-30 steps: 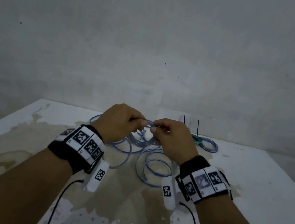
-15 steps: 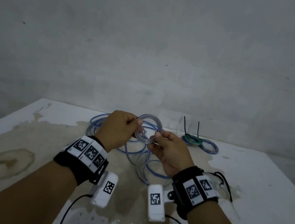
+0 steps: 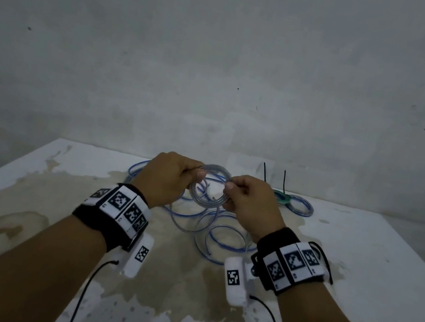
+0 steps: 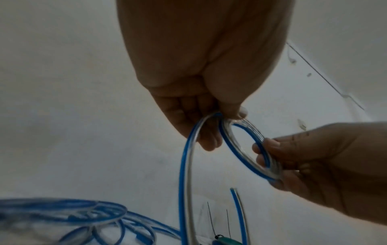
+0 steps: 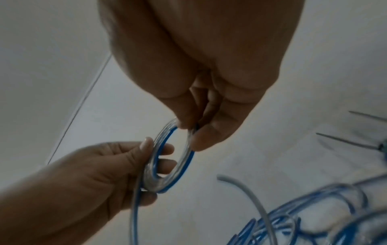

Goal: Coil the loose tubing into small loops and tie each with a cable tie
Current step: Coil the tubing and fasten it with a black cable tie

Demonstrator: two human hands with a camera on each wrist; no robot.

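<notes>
The left hand (image 3: 166, 177) pinches one side of a small coil of tubing (image 3: 211, 188), thumb on top and fingers curled through the ring; the right hand (image 3: 250, 203) grasps the opposite side the same way, fingertips (image 4: 265, 150) hooked through the opening. The coil (clear with a blue stripe, several turns stacked) is held upright in the air between the two hands, above the table (image 3: 354, 283). From the left hand's grip a single strand (image 4: 186, 182) drops down to the loose tubing (image 3: 221, 235), which sprawls in wide loops on the stained tabletop below the hands, around six o'clock of the coil. Toward three o'clock, near the table's far edge, lies a finished coil (image 3: 299, 207) beside a green one (image 3: 281, 198), with two black cable ties (image 3: 265, 173) sticking upward from them. Both wrists wear black bands (image 3: 114, 217) with printed marker tiles.
</notes>
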